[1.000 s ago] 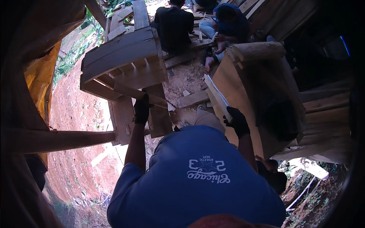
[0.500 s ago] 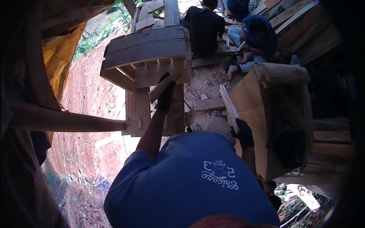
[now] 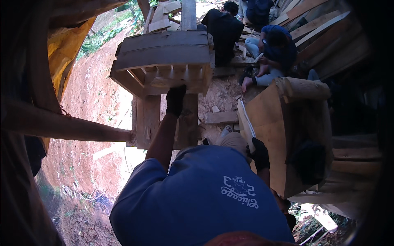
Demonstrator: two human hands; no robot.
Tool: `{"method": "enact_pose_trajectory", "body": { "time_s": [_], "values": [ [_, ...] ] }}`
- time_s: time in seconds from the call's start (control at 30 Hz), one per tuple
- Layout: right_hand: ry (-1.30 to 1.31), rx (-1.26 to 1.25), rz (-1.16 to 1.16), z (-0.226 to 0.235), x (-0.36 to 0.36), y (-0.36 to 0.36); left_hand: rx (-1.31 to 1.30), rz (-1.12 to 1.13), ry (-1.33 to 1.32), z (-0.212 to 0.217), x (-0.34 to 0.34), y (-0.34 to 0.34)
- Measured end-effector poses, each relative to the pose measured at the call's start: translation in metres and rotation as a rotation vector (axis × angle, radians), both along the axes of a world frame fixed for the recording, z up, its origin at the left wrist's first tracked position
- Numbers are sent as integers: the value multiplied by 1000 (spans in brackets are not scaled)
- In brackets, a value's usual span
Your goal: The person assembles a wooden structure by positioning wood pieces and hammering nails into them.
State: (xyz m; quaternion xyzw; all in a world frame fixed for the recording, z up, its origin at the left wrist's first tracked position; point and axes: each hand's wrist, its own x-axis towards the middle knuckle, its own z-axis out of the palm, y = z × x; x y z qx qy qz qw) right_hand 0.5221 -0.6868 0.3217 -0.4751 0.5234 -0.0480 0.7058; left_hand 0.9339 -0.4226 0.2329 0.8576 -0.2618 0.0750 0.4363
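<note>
My left hand [image 3: 175,100], in a dark glove, reaches to the lower front edge of a slatted wooden box frame [image 3: 164,53]. Its fingers are too dark and partly hidden to show whether they hold anything. On the right, my gloved right hand [image 3: 259,155] is closed round the near end of a thin, pale wooden board [image 3: 245,121], which points away from me. That board lies close along the side of a large wooden box-like piece [image 3: 266,123]. Under the slatted frame stand wide wooden planks [image 3: 148,119].
A round wooden pole [image 3: 78,123] juts in from the left toward the planks. Ahead, a person in black [image 3: 223,35] and a person in dark blue [image 3: 281,47] sit among wood scraps. Long boards [image 3: 316,28] are stacked at the far right. A reddish earth slope [image 3: 82,106] drops away left.
My left hand held a short piece of wood before the slatted frame; that piece no longer shows. The hand now touches the frame's lower edge. My right hand keeps its board.
</note>
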Motion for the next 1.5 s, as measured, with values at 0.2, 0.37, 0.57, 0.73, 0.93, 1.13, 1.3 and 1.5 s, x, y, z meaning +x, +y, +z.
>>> {"method": "enact_pose_trajectory", "body": {
  "time_s": [0.2,0.37,0.57,0.73,0.93,1.13,1.3,1.5],
  "values": [
    [-27,-18,15,-4,1,-1,295,21,-246,-26,-1,15],
    [-48,33,-6,3,8,-2,262,155,-21,-18,-7,15],
    [-64,44,-10,2,11,3,-179,-61,391,0,-8,16],
    [-187,176,-28,-3,0,3,-945,69,1379,26,-13,-9],
    [-180,-308,296,11,-11,9,-728,0,1309,2,-21,6],
    [-145,-2,98,33,-3,5,-48,66,948,3,-31,29],
    [-126,-43,45,35,8,9,391,192,737,-1,-47,35],
    [-140,-40,40,32,11,14,656,18,573,-20,-82,48]
  ]
}}
